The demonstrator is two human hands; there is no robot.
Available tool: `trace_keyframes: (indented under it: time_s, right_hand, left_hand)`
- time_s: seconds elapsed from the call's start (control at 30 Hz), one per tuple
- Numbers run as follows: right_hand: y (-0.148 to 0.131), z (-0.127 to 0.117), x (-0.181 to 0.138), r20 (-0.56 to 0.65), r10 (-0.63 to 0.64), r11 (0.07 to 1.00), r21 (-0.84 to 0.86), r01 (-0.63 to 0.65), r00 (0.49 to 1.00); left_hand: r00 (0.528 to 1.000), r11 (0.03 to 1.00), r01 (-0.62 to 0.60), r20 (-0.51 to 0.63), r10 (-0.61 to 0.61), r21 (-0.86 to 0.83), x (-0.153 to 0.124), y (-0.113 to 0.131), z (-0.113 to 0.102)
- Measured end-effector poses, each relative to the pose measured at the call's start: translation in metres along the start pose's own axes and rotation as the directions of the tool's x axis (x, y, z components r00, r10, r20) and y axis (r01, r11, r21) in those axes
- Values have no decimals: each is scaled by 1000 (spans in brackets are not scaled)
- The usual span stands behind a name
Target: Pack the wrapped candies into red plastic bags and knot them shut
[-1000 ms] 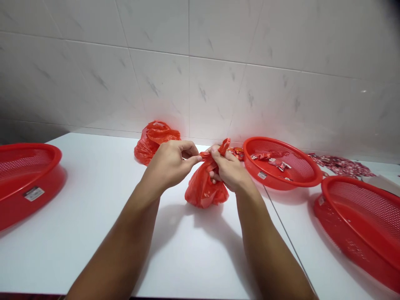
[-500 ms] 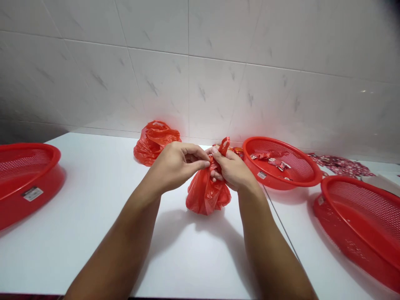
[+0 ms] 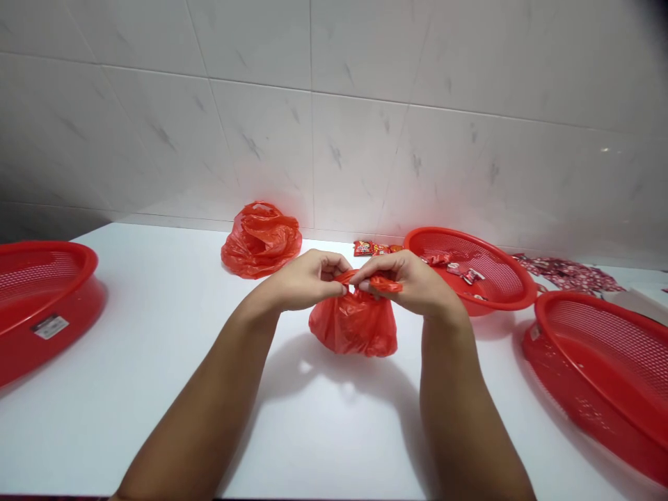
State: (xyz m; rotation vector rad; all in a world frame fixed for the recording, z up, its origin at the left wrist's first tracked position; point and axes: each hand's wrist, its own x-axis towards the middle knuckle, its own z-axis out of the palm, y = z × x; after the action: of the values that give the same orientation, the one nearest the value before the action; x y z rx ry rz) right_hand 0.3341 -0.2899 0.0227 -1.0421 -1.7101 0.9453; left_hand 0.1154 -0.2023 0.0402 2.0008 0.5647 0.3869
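A filled red plastic bag (image 3: pixel 355 325) hangs between my two hands at the middle of the white table. My left hand (image 3: pixel 313 278) pinches the left part of the bag's twisted top between thumb and fingers. On the other side my right hand (image 3: pixel 401 278) grips the right part, and a folded red handle end sticks out across its fingers. A small gap shows under the stretched plastic between the hands. What the bag holds is hidden. Behind my left hand lies a crumpled red plastic bag (image 3: pixel 264 240) against the wall.
A red basket (image 3: pixel 514 296) with several wrapped sweets stands at the back right. Small red packets (image 3: pixel 364 248) lie by the wall. Another red basket (image 3: pixel 553 369) is at the right edge, one more (image 3: pixel 78 313) at the left. A patterned heap (image 3: pixel 568 275) lies far right.
My hands have turned and now hold the bag's top from both sides, pulled outward. The upright handle loop now lies sideways at my right hand, and the bag looks wider.
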Motion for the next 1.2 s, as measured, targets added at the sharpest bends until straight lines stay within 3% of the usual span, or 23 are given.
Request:
trace_keyframes:
  time_s: [0.07,0.2,0.3,0.4,0.6,0.8,0.93,1.0,1.07,1.2]
  right_hand:
    - [0,6,3,-133,-55,989,-142,36,990]
    - [2,21,13,-340,-278,904,-408,125,898]
    - [4,28,18,-335,-369,850,-499,169,867]
    - [7,29,20,-337,-423,825,-528,204,841]
    - [11,27,21,-361,-433,835,-506,217,826]
    - [20,17,21,-263,-299,924,-321,209,917]
    - [28,8,19,-201,-212,940,-308,144,956]
    - [31,0,16,-177,-117,942,-332,53,977]
    - [35,-11,11,-157,60,924,-364,-114,986]
    - [44,-32,2,-198,376,792,-439,-425,905]
  left_hand:
    - [999,997,48,-19,-49,-66,-2,0,-3]
    - [982,965,52,-160,-96,-258,-4,1,-1]
    - [986,952,9,-156,-59,-306,-3,2,3]
    - [992,980,-1,-124,-24,-198,-2,2,3]
    - [984,993,-32,-176,12,-110,-1,-4,-5]
    - [965,989,52,-261,-15,136,-3,-9,-12]
    - [961,915,153,-271,-50,372,-4,-15,-17]
    - [948,858,242,-300,-109,453,-5,-24,-25]
    - [911,769,378,-356,-209,517,-7,-36,-39]
    - [860,644,508,-386,-334,572,-13,-53,-65]
